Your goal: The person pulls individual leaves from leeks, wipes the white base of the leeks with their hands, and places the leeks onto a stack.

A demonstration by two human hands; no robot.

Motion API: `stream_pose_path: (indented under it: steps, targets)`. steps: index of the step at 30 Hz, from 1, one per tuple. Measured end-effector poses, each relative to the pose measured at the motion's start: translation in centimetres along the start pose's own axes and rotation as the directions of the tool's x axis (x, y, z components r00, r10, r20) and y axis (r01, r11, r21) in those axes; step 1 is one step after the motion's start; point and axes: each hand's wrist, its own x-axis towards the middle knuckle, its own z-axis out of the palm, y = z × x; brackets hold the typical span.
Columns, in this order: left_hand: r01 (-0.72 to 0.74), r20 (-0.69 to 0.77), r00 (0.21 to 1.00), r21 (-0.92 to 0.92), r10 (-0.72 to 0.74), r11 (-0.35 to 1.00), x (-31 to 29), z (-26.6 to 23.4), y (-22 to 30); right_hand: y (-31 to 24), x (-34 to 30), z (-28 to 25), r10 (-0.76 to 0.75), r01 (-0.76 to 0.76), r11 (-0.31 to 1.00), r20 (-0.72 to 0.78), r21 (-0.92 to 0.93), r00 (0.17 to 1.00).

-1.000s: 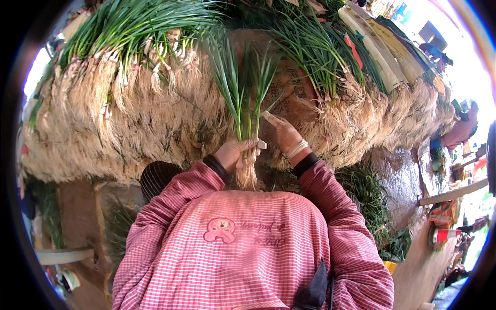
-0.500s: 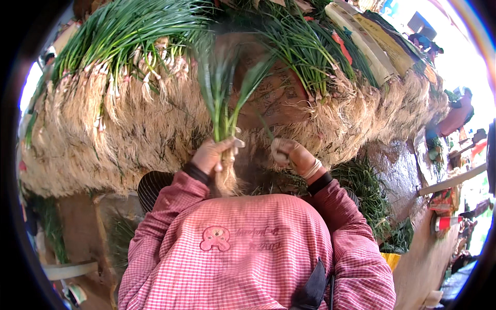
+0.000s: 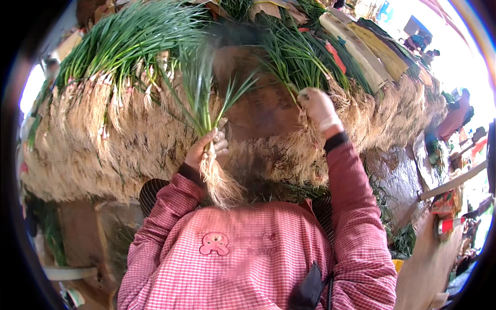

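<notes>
My left hand (image 3: pixel 207 147) is closed around a small bunch of spring onions (image 3: pixel 205 106). Their green leaves fan upward, and long pale roots hang below my fist. Gloved in something whitish, my right hand (image 3: pixel 317 106) has reached out to the right-hand heap of spring onions (image 3: pixel 294 57). Its fingers pinch at the root end there, on a stem at the heap's near edge; how many stems are in the pinch is hidden. On the left a bigger heap of spring onions (image 3: pixel 119 62) lies with its roots toward me.
A brown printed sheet (image 3: pixel 263 111) lies between the heaps. Thick layers of dry roots (image 3: pixel 103 160) drape along the near edge. Flattened cardboard (image 3: pixel 356 49) covers part of the right heap. Green leaf scraps (image 3: pixel 405 240) lie low on the right, near a shiny wet-looking surface (image 3: pixel 390 168).
My right hand has moved away from my body, up and right, onto the right heap. The bunch in my left hand has shifted slightly left, its roots swinging right.
</notes>
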Motion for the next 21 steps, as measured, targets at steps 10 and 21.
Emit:
stream_pose_path:
  steps: [10, 21]
  targets:
    - [0.293, -0.437, 0.894, 0.397, -0.102, 0.87, 1.4, 3.5, -3.2, -11.4, -12.3, 8.6, -0.242, 0.235, 0.963, 0.04, 0.134, 0.969]
    - [0.246, -0.5, 0.862, 0.255, -0.09, 0.935, 0.8, -0.4, -3.6, -5.3, -10.1, 1.2, -0.079, -0.091, 0.748, 0.223, 0.657, 0.972]
